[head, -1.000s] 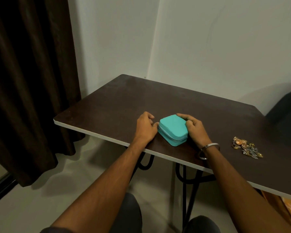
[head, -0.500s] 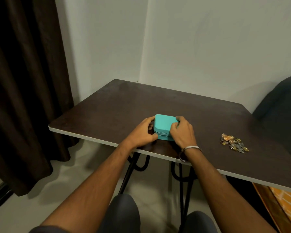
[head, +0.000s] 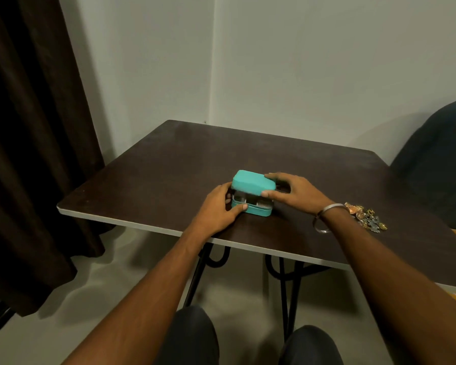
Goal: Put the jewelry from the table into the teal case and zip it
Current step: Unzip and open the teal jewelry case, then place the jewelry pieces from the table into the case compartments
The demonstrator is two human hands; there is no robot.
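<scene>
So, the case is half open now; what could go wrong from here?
1. The right hand lifts the lid and the left hand holds the base; if either slips, the lid may drop shut.
2. The case sits near the table front edge, so a pull could slide it off.
3. The jewelry lies beside the right wrist, which may sweep it away.

teal case (head: 250, 183) half open on dark surface (head: 169, 164) | left hand (head: 217, 210) grips base | right hand (head: 291, 192) holds lid raised | jewelry (head: 369, 218) heaped to the right, apart
</scene>
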